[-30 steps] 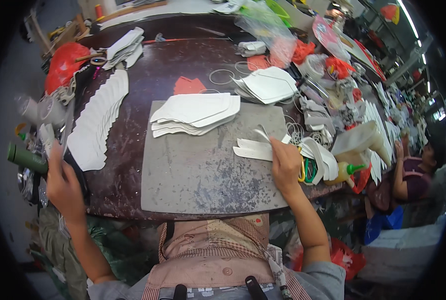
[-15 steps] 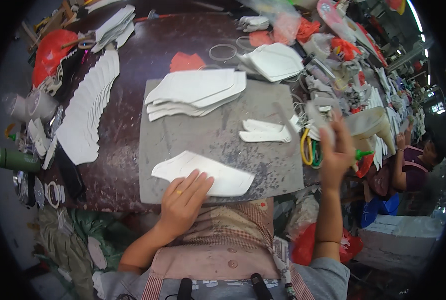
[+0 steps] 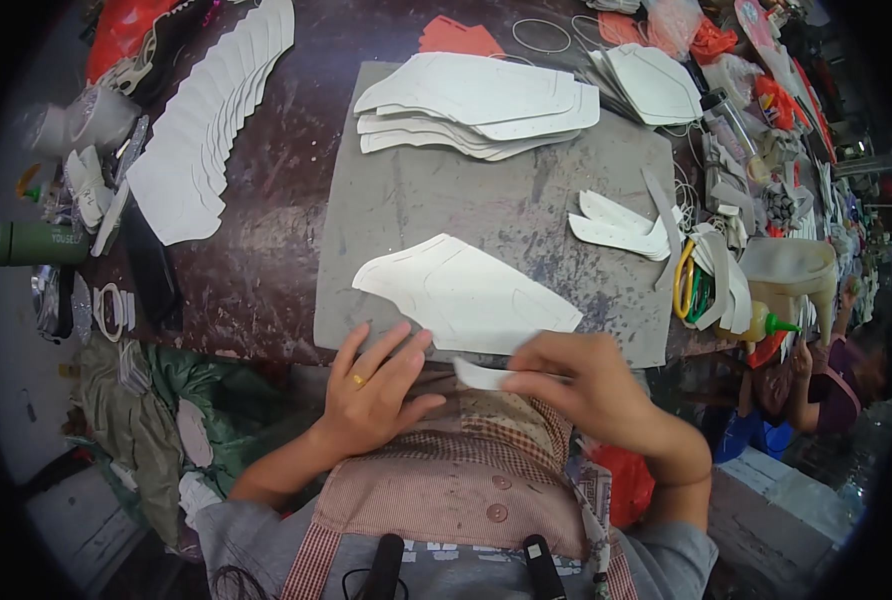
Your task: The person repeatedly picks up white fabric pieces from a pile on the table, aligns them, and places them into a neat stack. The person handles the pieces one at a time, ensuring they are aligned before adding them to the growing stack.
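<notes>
A flat white cut piece (image 3: 466, 290) with faint drawn lines lies on the grey mat (image 3: 626, 300), near its front edge. My left hand (image 3: 371, 385) has its fingers spread, the fingertips at that piece's lower left edge. A small curved white strip (image 3: 480, 375) is pinched between the thumb and fingers of my right hand (image 3: 586, 385), just in front of the mat; its far end is hidden by the fingers. Farther back on the mat lies a stack of similar white pieces (image 3: 466, 90), and a few narrow white pieces (image 3: 621, 228) lie to the right.
An overlapping row of white pieces (image 3: 196, 130) runs along the table's left side, beside a green cylinder (image 3: 41, 244). Yellow-and-green-handled scissors (image 3: 684, 285), a green-tipped bottle (image 3: 766, 322) and a plastic container (image 3: 791, 265) crowd the right. Another person (image 3: 826, 385) sits far right.
My right hand has come from beside the scissors to the mat's front edge with a white strip. My left hand has slid back off the white piece to its edge. The view has shifted.
</notes>
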The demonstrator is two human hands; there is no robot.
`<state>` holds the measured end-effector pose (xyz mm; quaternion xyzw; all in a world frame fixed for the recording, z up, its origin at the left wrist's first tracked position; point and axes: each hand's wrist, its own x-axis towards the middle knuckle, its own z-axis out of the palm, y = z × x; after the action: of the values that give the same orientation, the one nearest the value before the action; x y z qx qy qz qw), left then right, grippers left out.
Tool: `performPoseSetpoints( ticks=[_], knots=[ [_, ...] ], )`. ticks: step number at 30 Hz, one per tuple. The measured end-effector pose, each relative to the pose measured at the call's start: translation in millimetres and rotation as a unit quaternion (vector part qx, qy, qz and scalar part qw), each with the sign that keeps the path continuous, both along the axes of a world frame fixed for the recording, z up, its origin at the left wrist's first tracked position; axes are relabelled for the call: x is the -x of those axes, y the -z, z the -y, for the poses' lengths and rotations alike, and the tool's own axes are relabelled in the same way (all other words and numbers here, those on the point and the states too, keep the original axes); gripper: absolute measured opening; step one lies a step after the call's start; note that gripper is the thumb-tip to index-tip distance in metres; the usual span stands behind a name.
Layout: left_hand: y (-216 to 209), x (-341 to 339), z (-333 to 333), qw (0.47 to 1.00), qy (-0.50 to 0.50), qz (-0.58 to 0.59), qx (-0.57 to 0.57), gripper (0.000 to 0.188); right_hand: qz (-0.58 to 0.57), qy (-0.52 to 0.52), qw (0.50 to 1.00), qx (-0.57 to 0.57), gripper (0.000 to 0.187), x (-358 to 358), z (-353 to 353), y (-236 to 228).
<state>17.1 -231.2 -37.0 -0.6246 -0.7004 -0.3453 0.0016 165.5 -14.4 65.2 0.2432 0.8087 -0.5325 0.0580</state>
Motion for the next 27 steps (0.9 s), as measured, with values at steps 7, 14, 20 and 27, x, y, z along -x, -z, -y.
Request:
performPoseSetpoints(
  ticks=[7,14,20,27],
  knots=[
    [19.6,-2.1,-1.3,1.0,-0.003,-0.007,-0.026,0.072,0.035,-0.024,0.998,0.035,0.022,18.9,-4.8,46.0],
    [20.8,-4.1,2.7,1.0,-0.009,0.007,0.004,0.07,0.116,0.008,0.99,0.079,0.019,27.1,-6.6,33.3],
    [21.1,-7.3,8.0,0.995,-0.008,0.038,-0.09,0.051,0.125,0.022,0.987,0.095,0.021,26.7,-8.6,34.7],
    [16.5,-10.8,11.7,0.997,0.028,-0.01,-0.068,0.031,0.124,0.023,0.988,0.088,0.021,32.4,-6.5,30.0]
  ],
)
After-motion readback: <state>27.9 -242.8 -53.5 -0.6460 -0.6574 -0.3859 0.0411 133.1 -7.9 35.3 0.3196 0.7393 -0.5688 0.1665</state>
